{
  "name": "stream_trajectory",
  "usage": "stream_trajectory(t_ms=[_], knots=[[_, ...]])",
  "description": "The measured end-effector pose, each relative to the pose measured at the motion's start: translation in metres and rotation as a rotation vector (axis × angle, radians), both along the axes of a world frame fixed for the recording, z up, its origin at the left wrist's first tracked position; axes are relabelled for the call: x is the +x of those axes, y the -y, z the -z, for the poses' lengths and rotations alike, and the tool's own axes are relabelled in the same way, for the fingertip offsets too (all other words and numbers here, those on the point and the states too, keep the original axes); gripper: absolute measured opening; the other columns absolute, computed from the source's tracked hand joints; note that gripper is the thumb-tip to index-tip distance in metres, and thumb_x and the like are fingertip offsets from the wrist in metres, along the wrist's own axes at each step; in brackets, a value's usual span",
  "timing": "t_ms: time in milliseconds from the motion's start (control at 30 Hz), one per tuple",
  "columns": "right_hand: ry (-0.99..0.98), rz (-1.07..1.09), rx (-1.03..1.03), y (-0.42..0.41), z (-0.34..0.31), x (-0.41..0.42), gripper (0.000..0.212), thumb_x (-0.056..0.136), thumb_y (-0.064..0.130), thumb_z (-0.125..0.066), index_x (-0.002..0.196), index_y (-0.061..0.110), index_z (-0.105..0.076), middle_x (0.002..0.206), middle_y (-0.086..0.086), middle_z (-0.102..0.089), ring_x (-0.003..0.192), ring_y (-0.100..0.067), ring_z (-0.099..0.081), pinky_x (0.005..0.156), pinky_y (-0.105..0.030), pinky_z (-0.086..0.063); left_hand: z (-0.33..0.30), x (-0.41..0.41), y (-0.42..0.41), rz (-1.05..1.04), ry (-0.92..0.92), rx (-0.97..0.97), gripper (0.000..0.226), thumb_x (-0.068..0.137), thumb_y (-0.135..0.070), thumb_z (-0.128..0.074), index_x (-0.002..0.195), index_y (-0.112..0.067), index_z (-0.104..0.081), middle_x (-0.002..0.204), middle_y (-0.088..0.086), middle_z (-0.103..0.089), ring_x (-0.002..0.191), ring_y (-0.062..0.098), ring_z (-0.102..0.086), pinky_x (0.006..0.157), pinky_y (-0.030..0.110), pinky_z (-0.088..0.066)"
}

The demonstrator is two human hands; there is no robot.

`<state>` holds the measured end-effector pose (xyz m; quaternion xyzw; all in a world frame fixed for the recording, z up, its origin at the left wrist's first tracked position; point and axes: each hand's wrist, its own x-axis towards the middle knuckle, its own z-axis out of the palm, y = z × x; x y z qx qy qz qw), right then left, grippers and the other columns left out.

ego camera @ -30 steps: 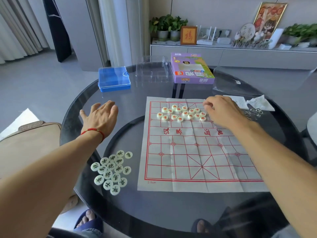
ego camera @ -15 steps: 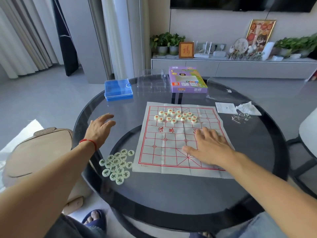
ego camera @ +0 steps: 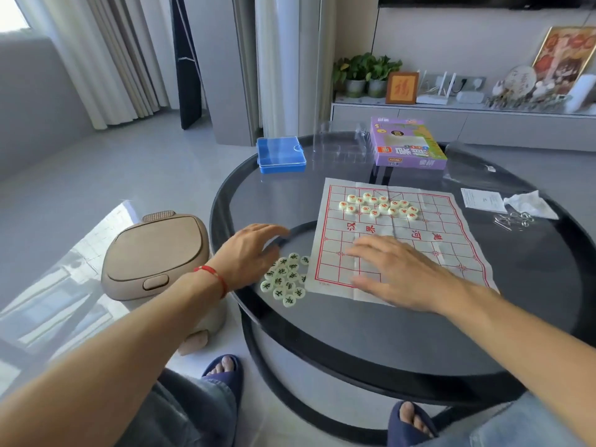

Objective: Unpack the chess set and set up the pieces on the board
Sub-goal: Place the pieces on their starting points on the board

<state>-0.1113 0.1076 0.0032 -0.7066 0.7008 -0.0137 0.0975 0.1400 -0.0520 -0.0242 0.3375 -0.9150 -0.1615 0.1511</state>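
Note:
A white paper chess board (ego camera: 429, 233) with red grid lines lies on the round glass table (ego camera: 354, 343). Several red-marked round pieces (ego camera: 380, 205) cluster on its far half. Several green-marked pieces (ego camera: 285, 280) lie in a heap on the glass just left of the board's near corner. My left hand (ego camera: 250, 251) is flat with fingers spread, right beside the green heap on its left. My right hand (ego camera: 396, 269) lies flat, fingers straight, on the near half of the board.
A blue plastic case (ego camera: 280, 153), a clear plastic tray (ego camera: 342, 146) and the purple chess box (ego camera: 407, 144) sit at the table's far side. A paper slip (ego camera: 482, 200), a tissue (ego camera: 530, 204) and metal rings (ego camera: 514, 219) lie at right. A beige bin (ego camera: 154, 253) stands left of the table.
My right hand moved from the red pieces back to the near half of the board. My left hand came nearer, beside the green heap. The camera pulled back and turned left.

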Motion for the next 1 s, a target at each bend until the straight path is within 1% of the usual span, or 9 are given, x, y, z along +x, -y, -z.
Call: stream_trajectory(t_ms=[67,167,300,367,433,533,633,867,1000], knots=[[-0.04,-0.087,0.014,0.002,0.006,0.021,0.065,0.099,0.063,-0.043,0.154,0.031,-0.033,0.154,0.009,-0.034,0.142,-0.013,-0.033,0.118,-0.039,-0.033,0.01,0.002,-0.014,0.087,0.042,-0.061,0.047,0.099,-0.034,-0.042,0.143,-0.02,-0.05,0.148,0.0,-0.05,0.138,0.019,-0.043,0.116,0.041,-0.034],[-0.082,-0.084,0.045,0.007,0.008,0.029,0.061,0.099,0.061,-0.044,0.151,0.03,-0.033,0.147,0.007,-0.035,0.137,-0.014,-0.034,0.115,-0.038,-0.036,0.023,-0.005,-0.04,0.119,0.113,-0.159,0.058,0.099,-0.049,-0.03,0.151,-0.024,-0.036,0.16,-0.003,-0.032,0.15,0.017,-0.023,0.123,0.047,-0.019],[-0.038,-0.063,0.099,0.007,0.003,0.017,0.06,0.096,0.061,-0.052,0.147,0.031,-0.041,0.142,0.013,-0.039,0.134,-0.01,-0.038,0.113,-0.032,-0.038,0.032,-0.02,-0.06,0.079,0.218,-0.189,0.068,0.1,-0.055,-0.017,0.159,-0.023,-0.011,0.167,-0.004,-0.006,0.154,0.019,-0.001,0.122,0.055,-0.003],[-0.015,-0.056,0.11,0.004,-0.001,0.014,0.063,0.095,0.063,-0.053,0.149,0.032,-0.041,0.145,0.015,-0.038,0.136,-0.007,-0.035,0.115,-0.031,-0.035,0.036,-0.022,-0.056,0.073,0.269,-0.149,0.066,0.101,-0.056,-0.01,0.159,-0.026,0.0,0.166,-0.009,0.007,0.153,0.017,0.009,0.121,0.058,0.004],[0.006,-0.05,0.111,0.001,-0.003,0.014,0.064,0.095,0.063,-0.052,0.149,0.033,-0.041,0.147,0.017,-0.036,0.138,-0.005,-0.033,0.116,-0.03,-0.033,0.038,-0.023,-0.051,0.085,0.304,-0.128,0.062,0.102,-0.054,-0.005,0.158,-0.03,0.006,0.164,-0.013,0.014,0.152,0.017,0.014,0.12,0.059,0.008],[0.011,-0.056,0.104,-0.002,-0.001,0.014,0.063,0.096,0.063,-0.049,0.15,0.033,-0.04,0.148,0.017,-0.035,0.14,-0.004,-0.03,0.117,-0.029,-0.03,0.04,-0.025,-0.04,0.077,0.321,-0.116,0.058,0.103,-0.052,-0.004,0.157,-0.035,0.008,0.163,-0.016,0.014,0.151,0.015,0.014,0.118,0.061,0.011],[-0.018,-0.068,0.085,-0.003,0.002,0.017,0.064,0.097,0.064,-0.048,0.151,0.032,-0.038,0.149,0.016,-0.034,0.141,-0.006,-0.03,0.116,-0.028,-0.029,0.04,-0.032,-0.022,0.048,0.309,-0.111,0.057,0.103,-0.052,-0.005,0.157,-0.036,0.005,0.164,-0.016,0.01,0.152,0.014,0.012,0.12,0.059,0.009],[-0.047,-0.089,0.03,-0.001,0.015,0.03,0.064,0.101,0.061,-0.039,0.156,0.03,-0.028,0.161,0.007,-0.023,0.149,-0.011,-0.019,0.123,-0.036,-0.022,0.041,-0.05,0.014,-0.025,0.291,-0.095,0.057,0.104,-0.051,-0.01,0.158,-0.036,0.001,0.165,-0.017,0.003,0.153,0.015,0.004,0.122,0.056,0.002],[-0.019,-0.103,-0.012,0.003,0.022,0.032,0.061,0.102,0.058,-0.039,0.155,0.028,-0.028,0.161,0.005,-0.023,0.149,-0.013,-0.018,0.124,-0.039,-0.022,0.039,-0.053,0.022,-0.05,0.29,-0.081,0.057,0.104,-0.051,-0.01,0.158,-0.036,0.0,0.165,-0.017,0.003,0.154,0.015,0.003,0.123,0.055,0.002]])
